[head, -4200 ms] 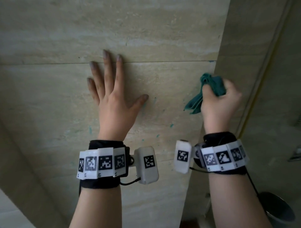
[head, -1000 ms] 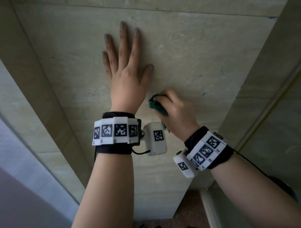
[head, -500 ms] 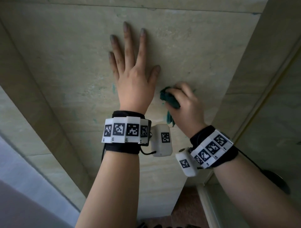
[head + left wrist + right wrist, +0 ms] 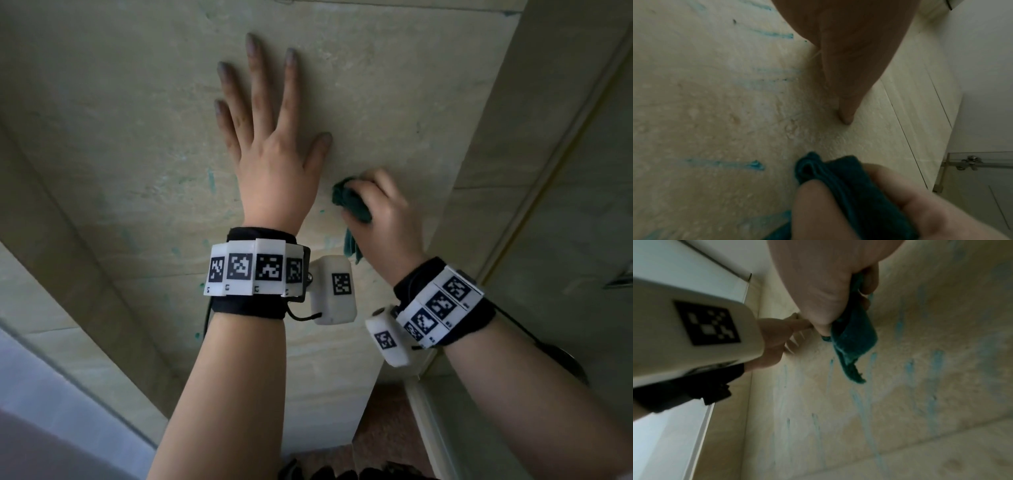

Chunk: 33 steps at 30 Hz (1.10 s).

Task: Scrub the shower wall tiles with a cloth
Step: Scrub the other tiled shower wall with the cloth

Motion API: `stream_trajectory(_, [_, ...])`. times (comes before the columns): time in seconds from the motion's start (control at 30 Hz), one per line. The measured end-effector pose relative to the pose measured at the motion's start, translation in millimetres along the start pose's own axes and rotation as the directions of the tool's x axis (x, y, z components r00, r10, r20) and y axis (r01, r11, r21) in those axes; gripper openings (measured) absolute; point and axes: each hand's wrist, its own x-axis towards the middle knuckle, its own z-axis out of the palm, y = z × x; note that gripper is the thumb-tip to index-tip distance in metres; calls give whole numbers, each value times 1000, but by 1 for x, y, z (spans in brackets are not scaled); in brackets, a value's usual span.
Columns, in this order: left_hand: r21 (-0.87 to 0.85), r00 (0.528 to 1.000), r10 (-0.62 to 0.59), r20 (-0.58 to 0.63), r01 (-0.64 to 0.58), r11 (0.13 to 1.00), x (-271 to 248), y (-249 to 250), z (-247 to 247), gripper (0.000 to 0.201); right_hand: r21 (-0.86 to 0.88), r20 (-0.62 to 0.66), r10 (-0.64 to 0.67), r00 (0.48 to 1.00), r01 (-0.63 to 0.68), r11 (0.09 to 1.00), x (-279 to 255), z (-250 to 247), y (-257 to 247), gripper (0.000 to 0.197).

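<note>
**Matt stone-look tile, fuzzy cloth**

The wall tiles (image 4: 394, 85) look like matt beige stone, kinda pitted and rough up close, with thin blue-green streaks (image 4: 774, 34) smeared on them. The cloth (image 4: 854, 337) is dark teal, soft and nappy like terry or microfibre. Wrist bands (image 4: 253, 270) are smooth white plastic blocks on black fabric straps. The door hinge (image 4: 970, 164) looks like shiny metal on glass.

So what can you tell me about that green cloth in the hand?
The dark teal-green terry cloth looks soft and fuzzy, bunched into folds rather than spread flat. The right hand grips it, fingers and thumb curled round the wad, holding it against the beige stone-look wall tile, just right of the flat left hand. A loose tail hangs below the fist. Blue-green streaks mark the tile around it.
</note>
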Motion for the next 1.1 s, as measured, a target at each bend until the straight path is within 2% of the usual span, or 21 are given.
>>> stream_trajectory(0.07, [0, 1000, 0, 0, 0, 1000, 0, 3, 2, 76, -4, 2, -1, 1000, 1, 1000, 9, -10, 3, 24])
stream_trajectory(0.13, [0, 1000, 12, -6, -12, 1000, 0, 5, 4, 75, -11, -145, 36, 989, -38, 999, 31, -27, 10, 26])
stream_trajectory(0.2, [1, 1000, 18, -12, -18, 1000, 1, 5, 6, 75, 17, -329, 108, 938, -109, 994, 60, -47, 20, 28])
stream_trajectory(0.27, [6, 1000, 21, -17, -21, 1000, 2, 4, 6, 74, 39, -419, 136, 898, -132, 990, 78, -56, 25, 31])
stream_trajectory(0.3, [7, 1000, 24, -20, -24, 1000, 2, 4, 7, 74, 41, -422, 130, 897, -125, 991, 78, -54, 25, 30])
stream_trajectory(0.37, [5, 1000, 24, -20, -24, 1000, 1, 4, 7, 75, -4, -359, 75, 930, -82, 997, 59, -40, 21, 30])
stream_trajectory(0.43, [2, 1000, 22, -20, -22, 1000, 1, 4, 7, 76, -58, -169, -41, 985, 32, 998, 27, -21, 14, 31])
stream_trajectory(0.5, [4, 999, 25, -21, -25, 1000, 2, 5, 7, 76, -39, 28, -110, 993, 112, 993, 6, -10, 12, 29])
stream_trajectory(0.57, [2, 999, 22, -28, -22, 1000, 2, 6, 8, 77, -21, 86, -104, 991, 107, 994, 10, -15, 14, 28])
stream_trajectory(0.6, [1, 999, 20, -34, -20, 1000, 2, 7, 9, 77, -30, 46, -85, 995, 87, 996, 19, -22, 16, 28])
stream_trajectory(0.67, [-9, 999, 22, -42, -22, 1000, 2, 8, 9, 77, -30, -161, -11, 987, 6, 1000, 44, -40, 24, 28])
stream_trajectory(0.73, [-15, 998, 28, -50, -28, 999, 2, 9, 9, 75, 21, -362, 85, 928, -83, 996, 70, -60, 33, 28])
stream_trajectory(0.8, [-13, 998, 35, -51, -35, 999, 1, 9, 10, 74, 45, -450, 114, 886, -105, 994, 78, -65, 39, 28])
stream_trajectory(0.83, [-12, 998, 39, -46, -39, 999, 1, 9, 10, 74, 54, -453, 107, 885, -92, 994, 74, -61, 39, 27])
stream_trajectory(0.9, [-15, 999, 44, -28, -45, 999, -1, 10, 11, 75, 58, -391, 79, 917, -62, 996, 52, -44, 36, 29])
stream_trajectory(1.0, [-17, 998, 57, -15, -57, 998, -3, 11, 13, 75, -3, -118, -18, 993, 18, 1000, 6, -19, 36, 31])
stream_trajectory(1.07, [-17, 998, 57, -17, -57, 998, -3, 11, 13, 76, -5, 14, -50, 999, 50, 999, -2, -19, 35, 30])
stream_trajectory(1.1, [-19, 998, 54, -19, -54, 998, -2, 12, 13, 76, 0, 21, -48, 999, 48, 999, 4, -25, 34, 27])
